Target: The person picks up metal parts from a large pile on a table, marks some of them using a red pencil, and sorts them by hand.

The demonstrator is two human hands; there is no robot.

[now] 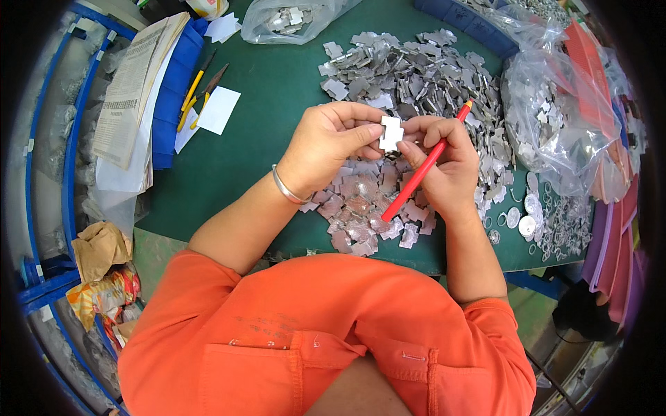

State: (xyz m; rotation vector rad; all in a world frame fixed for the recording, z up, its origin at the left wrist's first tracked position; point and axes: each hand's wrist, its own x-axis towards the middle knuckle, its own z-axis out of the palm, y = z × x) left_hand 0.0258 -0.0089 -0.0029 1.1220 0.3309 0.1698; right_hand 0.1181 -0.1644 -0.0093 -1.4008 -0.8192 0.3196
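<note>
Between my two hands a small flat metal plate (391, 132) with notched edges is held up, its bright face showing. My left hand (340, 135), with a bangle at the wrist, pinches the plate's left edge. The fingertips of my right hand (444, 156) touch its right edge. That same hand also grips a red pencil (423, 177), which slants across the palm with its tip up to the right. Beyond the hands lies a large heap of grey metal plates (416, 69). A smaller pile of similar plates (357, 208) sits nearer me, below the hands.
Metal rings and discs (548, 222) lie at the right, beside a clear plastic bag (555, 125) of parts. Yellow-handled pliers (205, 97) and white paper (219, 111) are at the left, near a blue bin (177, 97). Another plastic bag (288, 21) stands at the back.
</note>
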